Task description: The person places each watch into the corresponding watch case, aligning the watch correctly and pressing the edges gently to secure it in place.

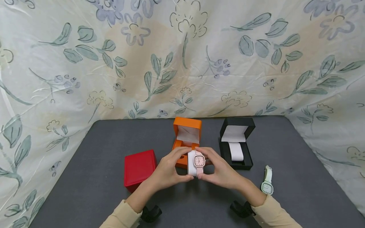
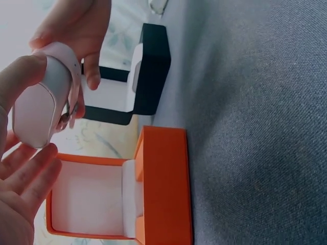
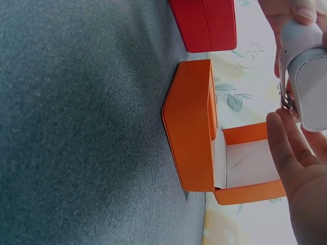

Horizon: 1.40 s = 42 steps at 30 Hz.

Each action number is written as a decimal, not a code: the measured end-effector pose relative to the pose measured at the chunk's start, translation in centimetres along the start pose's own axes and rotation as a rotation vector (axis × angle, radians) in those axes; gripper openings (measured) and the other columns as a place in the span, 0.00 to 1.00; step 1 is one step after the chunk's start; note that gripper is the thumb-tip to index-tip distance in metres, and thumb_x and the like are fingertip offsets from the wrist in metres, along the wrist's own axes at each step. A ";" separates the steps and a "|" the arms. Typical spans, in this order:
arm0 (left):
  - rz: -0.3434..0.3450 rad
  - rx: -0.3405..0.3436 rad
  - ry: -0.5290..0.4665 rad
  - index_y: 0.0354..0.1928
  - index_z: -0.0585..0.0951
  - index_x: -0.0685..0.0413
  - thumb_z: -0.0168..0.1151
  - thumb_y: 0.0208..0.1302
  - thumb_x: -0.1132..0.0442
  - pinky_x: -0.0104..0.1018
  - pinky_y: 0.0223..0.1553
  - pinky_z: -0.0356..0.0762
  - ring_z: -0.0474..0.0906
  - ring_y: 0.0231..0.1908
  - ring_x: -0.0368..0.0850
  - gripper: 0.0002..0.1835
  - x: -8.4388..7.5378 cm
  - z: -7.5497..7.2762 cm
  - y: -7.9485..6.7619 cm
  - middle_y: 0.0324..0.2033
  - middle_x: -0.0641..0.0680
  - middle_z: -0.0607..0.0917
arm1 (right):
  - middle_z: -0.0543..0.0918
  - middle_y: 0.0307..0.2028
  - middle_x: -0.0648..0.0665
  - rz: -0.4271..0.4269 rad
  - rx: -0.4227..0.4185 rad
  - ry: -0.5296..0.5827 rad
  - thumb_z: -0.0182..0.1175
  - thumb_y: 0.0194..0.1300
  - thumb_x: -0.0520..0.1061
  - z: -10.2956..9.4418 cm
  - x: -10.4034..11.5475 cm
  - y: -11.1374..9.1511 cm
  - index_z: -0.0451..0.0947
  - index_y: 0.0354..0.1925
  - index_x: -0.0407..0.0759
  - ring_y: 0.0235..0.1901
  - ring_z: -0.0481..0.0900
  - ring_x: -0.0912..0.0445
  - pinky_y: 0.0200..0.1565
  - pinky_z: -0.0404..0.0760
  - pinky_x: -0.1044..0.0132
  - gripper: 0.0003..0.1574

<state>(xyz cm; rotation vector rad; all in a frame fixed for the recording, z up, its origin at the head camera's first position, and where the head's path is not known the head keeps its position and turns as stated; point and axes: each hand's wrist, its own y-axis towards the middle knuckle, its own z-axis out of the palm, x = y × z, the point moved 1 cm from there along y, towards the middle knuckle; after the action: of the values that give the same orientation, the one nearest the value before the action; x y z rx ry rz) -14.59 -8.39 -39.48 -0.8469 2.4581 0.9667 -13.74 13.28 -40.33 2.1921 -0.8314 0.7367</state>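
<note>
My left hand holds a white watch cushion by its top and bottom, thumb below and fingers above. Opposite it, my right hand pinches the pink wristwatch along its strap. The watch lies on the cushion's right part with its square dial facing up. From the left wrist view, the pink strap curves around the end of the cushion, and a buckle shows below. Both hands are above the front of an open orange watch box.
A closed red box stands left of the orange one. An open black box with a white cushion inside stands to the right. A pale green watch lies near my right forearm on the grey table. Floral cloth hangs behind.
</note>
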 end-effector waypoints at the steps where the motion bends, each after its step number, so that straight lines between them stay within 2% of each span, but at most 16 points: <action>1: 0.001 0.001 -0.003 0.60 0.67 0.52 0.75 0.42 0.54 0.38 0.49 0.76 0.70 0.53 0.38 0.41 0.0 0.0 0.0 0.57 0.47 0.71 | 0.63 0.61 0.47 0.003 0.003 -0.002 0.67 0.54 0.52 0.0 0.0 0.0 0.54 0.68 0.46 0.52 0.68 0.58 0.46 0.77 0.65 0.49; 6: 0.009 -0.001 -0.004 0.60 0.67 0.52 0.75 0.42 0.55 0.37 0.49 0.76 0.70 0.53 0.38 0.41 -0.2 0.2 0.1 0.57 0.46 0.71 | 0.62 0.61 0.47 0.012 0.008 -0.011 0.66 0.54 0.53 0.2 -0.1 0.2 0.53 0.68 0.50 0.53 0.67 0.57 0.47 0.77 0.64 0.49; 18: 0.006 -0.010 -0.015 0.60 0.67 0.52 0.74 0.43 0.55 0.38 0.49 0.76 0.69 0.53 0.37 0.40 -0.1 0.2 0.3 0.57 0.46 0.71 | 0.62 0.62 0.48 0.009 0.015 0.001 0.66 0.54 0.53 0.0 -0.2 0.3 0.53 0.68 0.50 0.53 0.67 0.58 0.47 0.77 0.64 0.49; 25: 0.003 -0.021 0.000 0.60 0.67 0.52 0.75 0.41 0.55 0.39 0.48 0.77 0.70 0.53 0.39 0.41 0.3 0.2 0.2 0.57 0.47 0.71 | 0.60 0.63 0.43 -0.009 0.020 0.012 0.68 0.52 0.46 -0.3 -0.5 0.3 0.49 0.70 0.47 0.53 0.70 0.58 0.47 0.78 0.60 0.54; 36: -0.042 -0.024 0.001 0.61 0.67 0.51 0.76 0.41 0.55 0.40 0.50 0.75 0.68 0.55 0.37 0.43 0.7 -0.1 0.1 0.58 0.46 0.71 | 0.61 0.63 0.50 0.056 0.043 -0.085 0.69 0.51 0.49 -0.8 -0.7 0.0 0.47 0.70 0.57 0.54 0.71 0.54 0.47 0.77 0.62 0.56; 42: -0.036 -0.017 -0.002 0.61 0.67 0.52 0.76 0.41 0.55 0.42 0.49 0.76 0.69 0.55 0.38 0.42 0.9 0.2 0.2 0.58 0.47 0.71 | 0.64 0.60 0.53 0.023 0.021 -0.145 0.68 0.52 0.54 -0.7 -0.9 0.2 0.54 0.68 0.50 0.51 0.70 0.60 0.46 0.78 0.60 0.51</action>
<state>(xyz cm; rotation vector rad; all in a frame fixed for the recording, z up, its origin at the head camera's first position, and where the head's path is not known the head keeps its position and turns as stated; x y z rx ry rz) -15.39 -8.49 -39.96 -0.8928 2.4276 0.9760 -14.67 13.99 -40.43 2.2793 -0.9265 0.6061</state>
